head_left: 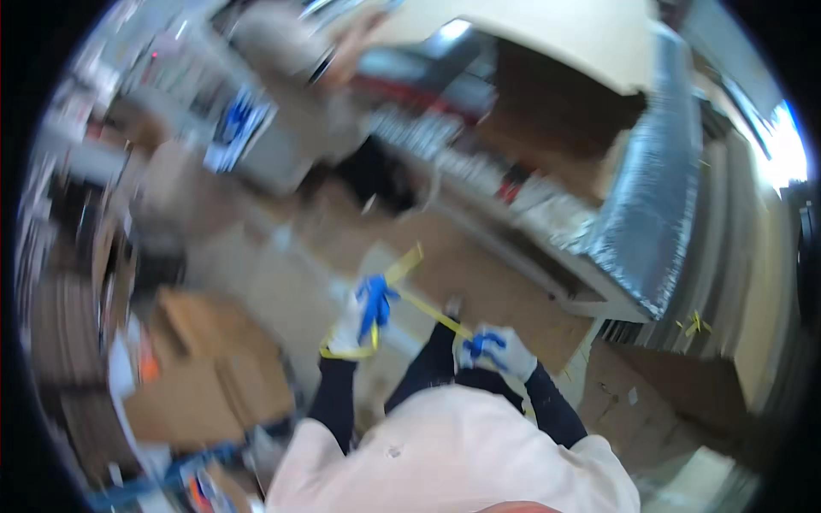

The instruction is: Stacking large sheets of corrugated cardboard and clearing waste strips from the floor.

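Note:
A yellow strap runs between my two gloved hands in front of my body. My left hand, in a white glove with blue fingers, is closed on one part of it; a loose end sticks up past the fingers and another length loops below the wrist. My right hand, gloved the same way, grips the strap farther right and a little nearer to me. Blur hides the exact finger positions.
A bench with cluttered goods stands ahead, a silver wrapped panel at its right end. Stacked cardboard sheets line the right. Cardboard pieces lie at left. Another person, blurred, is at the far left.

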Tool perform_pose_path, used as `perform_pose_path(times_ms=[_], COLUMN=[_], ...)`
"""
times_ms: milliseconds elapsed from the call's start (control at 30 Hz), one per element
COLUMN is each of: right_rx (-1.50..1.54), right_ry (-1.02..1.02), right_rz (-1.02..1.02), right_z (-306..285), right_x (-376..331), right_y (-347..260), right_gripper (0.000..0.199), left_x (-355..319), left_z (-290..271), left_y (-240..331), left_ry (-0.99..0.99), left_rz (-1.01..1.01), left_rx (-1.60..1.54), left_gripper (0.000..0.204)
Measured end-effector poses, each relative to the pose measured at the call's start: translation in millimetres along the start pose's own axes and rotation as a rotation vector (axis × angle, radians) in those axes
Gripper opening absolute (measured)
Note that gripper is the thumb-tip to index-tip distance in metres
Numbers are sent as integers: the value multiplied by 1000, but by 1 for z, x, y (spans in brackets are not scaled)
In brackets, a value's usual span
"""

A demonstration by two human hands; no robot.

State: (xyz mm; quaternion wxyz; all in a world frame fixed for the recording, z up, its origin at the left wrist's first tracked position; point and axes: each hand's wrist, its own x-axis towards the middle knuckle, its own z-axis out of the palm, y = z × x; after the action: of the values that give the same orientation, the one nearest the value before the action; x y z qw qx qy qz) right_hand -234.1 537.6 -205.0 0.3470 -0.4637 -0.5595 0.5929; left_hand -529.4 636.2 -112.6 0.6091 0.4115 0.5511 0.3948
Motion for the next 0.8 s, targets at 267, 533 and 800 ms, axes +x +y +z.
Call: perform_pose_path(times_ms=[267,533,800], right_rx=[111,-235,0], right_ry=[-593,-1439,-1817], right_rz=[-117,-937,-429], right_z=[122,321,495], right_x=[77,96,99], right_y=[-35,-126,-103], right_gripper=[27,24,54], left_x=[-179,-262,-289], left_z=[-101,-113,-208], left_y=[-75,-133,-242], left_ry=[617,365,653], left_rz=[-46,126,299], left_rx=[458,914,455], left_gripper=[23,21,30])
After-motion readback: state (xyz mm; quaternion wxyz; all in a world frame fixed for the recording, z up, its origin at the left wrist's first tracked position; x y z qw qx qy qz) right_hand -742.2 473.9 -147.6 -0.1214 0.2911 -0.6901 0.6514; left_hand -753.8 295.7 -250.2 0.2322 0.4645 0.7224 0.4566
